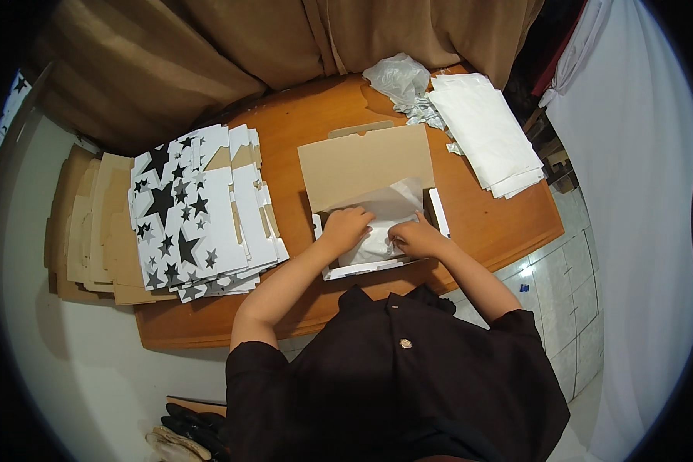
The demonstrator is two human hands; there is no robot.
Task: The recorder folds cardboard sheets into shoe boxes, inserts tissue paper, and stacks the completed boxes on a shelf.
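We see a matt brown cardboard box lid [366,163] above thin, crinkled white tissue paper [385,219], resting on a smooth, slightly glossy wooden table [500,219]. Beside it lie flat cardboard sheets [192,215] printed white with black stars, matt white paper bags [485,131] and a filmy, shiny plastic bag [396,77]. Behind hangs soft brown cloth [231,38].

The wooden table [508,223] serves as landmark. On its left part lies a fanned stack of flat white cartons printed with black stars [196,212], overhanging plain brown cardboard blanks [92,231]. At its far right corner rest white paper bags [489,131] beside crumpled clear plastic [398,77]. Brown curtains [231,46] hang behind it.
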